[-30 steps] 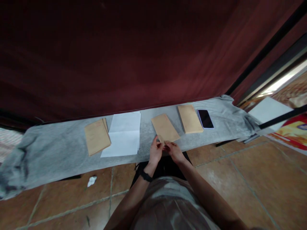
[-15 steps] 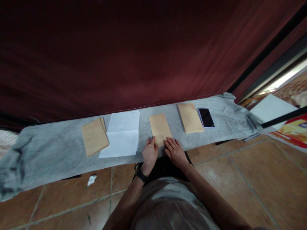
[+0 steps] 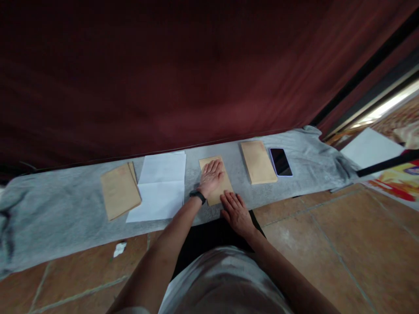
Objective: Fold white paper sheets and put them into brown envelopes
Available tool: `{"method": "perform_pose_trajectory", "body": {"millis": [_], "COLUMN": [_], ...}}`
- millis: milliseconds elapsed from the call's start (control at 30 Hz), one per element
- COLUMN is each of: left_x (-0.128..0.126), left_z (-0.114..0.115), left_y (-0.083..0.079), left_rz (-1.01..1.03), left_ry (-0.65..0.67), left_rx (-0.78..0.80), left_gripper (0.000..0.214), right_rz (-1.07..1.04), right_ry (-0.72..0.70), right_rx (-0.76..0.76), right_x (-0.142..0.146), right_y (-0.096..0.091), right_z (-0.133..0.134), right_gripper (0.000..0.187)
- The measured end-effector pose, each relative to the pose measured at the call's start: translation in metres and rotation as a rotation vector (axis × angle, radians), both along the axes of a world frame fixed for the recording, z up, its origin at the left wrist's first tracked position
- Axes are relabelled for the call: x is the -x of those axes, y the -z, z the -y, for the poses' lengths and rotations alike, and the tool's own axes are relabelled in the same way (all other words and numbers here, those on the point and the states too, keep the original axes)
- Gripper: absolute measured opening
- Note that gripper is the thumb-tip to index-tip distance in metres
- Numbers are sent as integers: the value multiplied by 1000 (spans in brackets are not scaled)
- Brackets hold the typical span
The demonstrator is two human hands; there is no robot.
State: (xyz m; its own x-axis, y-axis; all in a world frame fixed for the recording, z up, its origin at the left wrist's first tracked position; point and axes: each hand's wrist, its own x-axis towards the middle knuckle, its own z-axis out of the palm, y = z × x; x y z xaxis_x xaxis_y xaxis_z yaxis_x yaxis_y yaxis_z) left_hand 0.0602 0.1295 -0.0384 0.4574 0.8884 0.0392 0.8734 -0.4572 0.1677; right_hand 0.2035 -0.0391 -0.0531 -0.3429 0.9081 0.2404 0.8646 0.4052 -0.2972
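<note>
Gripping nothing, the left hand [image 3: 212, 174] lies flat on the envelope [image 3: 216, 195] on the surface [image 3: 193, 170] and the right hand [image 3: 238, 216] rests loosely at its near edge, perhaps to keep it still, with paper [image 3: 162, 183] left of it and a pile [image 3: 259, 162] right.

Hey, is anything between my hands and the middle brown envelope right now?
Nothing visible: your left hand lies palm down on the middle brown envelope, and your right hand overlaps its near right corner.
</note>
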Motion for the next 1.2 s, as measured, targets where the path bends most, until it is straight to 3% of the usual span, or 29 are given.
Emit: {"method": "perform_pose_trajectory", "body": {"millis": [133,267,667,900,1200], "left_x": [-5,-5,11,19,32], "left_z": [-24,-22,54,88,131], "left_y": [0,3,4,0,-1], "left_rz": [-9,-1,33,43,4], "left_ry": [-37,-2,245,310,345], "left_rx": [2,-1,2,17,-48], "left_gripper": [57,55,57,61,72], "right_rz": [3,-7,-172,-287,-338], "right_ry": [-2,-8,-25,-62,-71], "right_rx": [10,12,4,5,-11], "right_x": [0,-1,-4,-11,-16], "right_y": [0,0,7,11,2], "right_z": [0,0,0,4,8], "right_gripper": [59,60,50,50,39]}}
